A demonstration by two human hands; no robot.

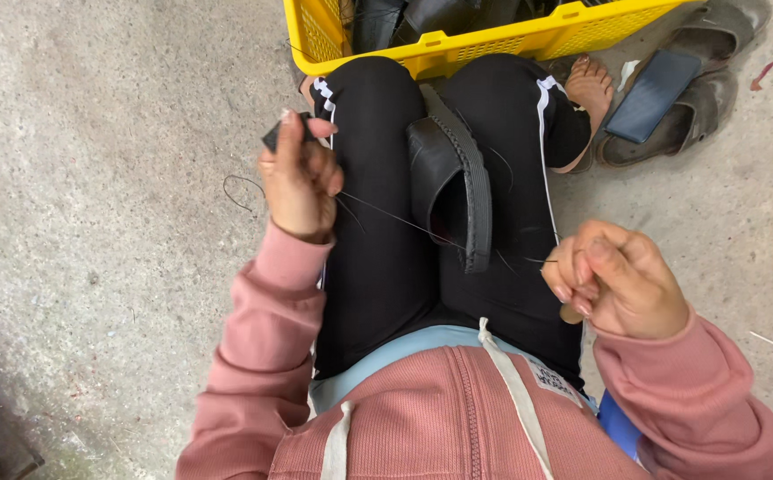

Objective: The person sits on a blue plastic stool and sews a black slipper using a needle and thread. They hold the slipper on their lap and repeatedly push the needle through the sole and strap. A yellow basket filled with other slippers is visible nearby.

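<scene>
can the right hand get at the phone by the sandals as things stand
Probably not freely. The right hand is closed on a needle and thread, and the phone lies on the sandals past the bent right leg. Nothing covers the phone, so the path looks open once the hand is empty.

Soft, even daylight; faint shadows beneath the legs on the concrete floor [93,222]; sharp focus, mild wide-angle edge distortion.

Black shoe upper [451,182] with grey stitched edge, lying opening-up between the knees on the lap, black thread [386,216] taut, running left from the upper, thin needle [542,260] just right of the upper
</scene>
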